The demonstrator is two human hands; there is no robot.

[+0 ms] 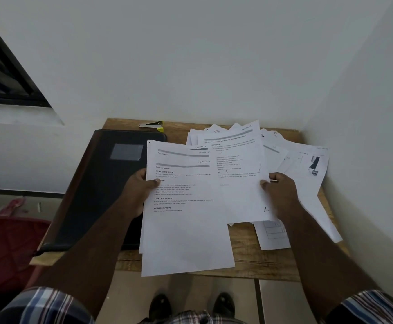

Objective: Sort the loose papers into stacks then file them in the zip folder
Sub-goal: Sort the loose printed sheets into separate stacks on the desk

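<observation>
A small stack of printed sheets (186, 206) is pinched at its left edge by the left hand (139, 190), centre frame; a single printed sheet (239, 174) is pinched by the right hand (282, 192). Headings should be matched before the sheet is laid squarely on. More loose papers (303, 164), thin and floppy, are fanned at right. The zip folder (102, 183), dark, flat and closed, lies at left on the wooden table (244, 260).

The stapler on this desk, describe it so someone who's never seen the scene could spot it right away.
Start at the wooden desk in the corner. Along its far edge, just beyond the black zip folder on the left, lies the stapler. It is the only small silver and black tool there, with a bright yellow end, apart from the white papers.
</observation>
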